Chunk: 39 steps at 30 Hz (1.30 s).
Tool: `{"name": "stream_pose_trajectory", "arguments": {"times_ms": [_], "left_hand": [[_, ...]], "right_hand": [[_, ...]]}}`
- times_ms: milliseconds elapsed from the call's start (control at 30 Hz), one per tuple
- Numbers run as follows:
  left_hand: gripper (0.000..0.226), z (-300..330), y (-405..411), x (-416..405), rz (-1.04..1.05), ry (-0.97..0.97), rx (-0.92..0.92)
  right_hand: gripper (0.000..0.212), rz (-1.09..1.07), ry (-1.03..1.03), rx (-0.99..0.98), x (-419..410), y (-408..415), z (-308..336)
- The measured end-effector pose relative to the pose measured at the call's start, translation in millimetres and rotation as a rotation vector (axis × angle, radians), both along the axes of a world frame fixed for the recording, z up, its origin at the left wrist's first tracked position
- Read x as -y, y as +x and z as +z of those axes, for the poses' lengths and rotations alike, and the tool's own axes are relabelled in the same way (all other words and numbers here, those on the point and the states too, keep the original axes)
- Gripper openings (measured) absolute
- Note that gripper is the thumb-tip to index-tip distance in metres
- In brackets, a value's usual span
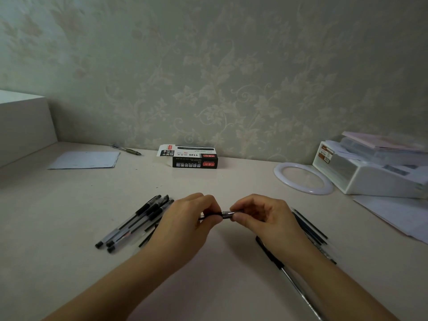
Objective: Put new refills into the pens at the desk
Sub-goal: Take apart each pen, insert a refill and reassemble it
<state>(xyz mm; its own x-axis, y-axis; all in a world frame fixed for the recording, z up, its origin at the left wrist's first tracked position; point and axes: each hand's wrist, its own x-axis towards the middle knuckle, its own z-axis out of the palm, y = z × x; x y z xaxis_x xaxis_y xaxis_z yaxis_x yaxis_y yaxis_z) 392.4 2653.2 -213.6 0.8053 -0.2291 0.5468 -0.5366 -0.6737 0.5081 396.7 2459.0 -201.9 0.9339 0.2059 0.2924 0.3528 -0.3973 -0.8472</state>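
Note:
My left hand and my right hand meet over the middle of the desk, both pinching one black pen held level between them. The left fingers grip its dark barrel; the right fingertips grip its silver tip section. A pile of several clear pens with black caps lies to the left of my left hand. Several thin dark refills lie to the right of my right hand. One more pen lies under my right forearm.
A black pen box with an open flap stands at the back by the wall. A green pen and a sheet of paper lie back left. A white ring, a white organiser and papers sit on the right.

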Motion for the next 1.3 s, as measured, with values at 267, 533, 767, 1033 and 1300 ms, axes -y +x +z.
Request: {"name": "stream_pose_trajectory", "arguments": {"times_ms": [267, 533, 767, 1033, 1300], "left_hand": [[0.005, 2.7, -1.8, -0.5, -0.012, 0.004, 0.026], [0.007, 11.3, 14.3, -35.4, 0.402, 0.006, 0.038], [0.016, 8.6, 24.8, -74.7, 0.746, 0.152, -0.274], [0.021, 0.4, 27.3, -75.8, 0.740, 0.246, -0.395], [0.025, 9.1, 16.8, -44.2, 0.565, 0.151, -0.087]], "right_hand": [[0.013, 0.004, -0.013, -0.006, -1.3, -0.1, 1.6], [0.028, -0.355, -0.704, 0.124, 18.0, 0.0, 11.7], [0.037, -0.275, -0.894, -0.123, 20.8, -9.3, 15.7], [0.026, -0.243, -0.763, -0.093, 11.2, -8.2, 7.7], [0.035, -0.249, -0.022, -0.234, 6.4, 2.6, 12.9]]}}
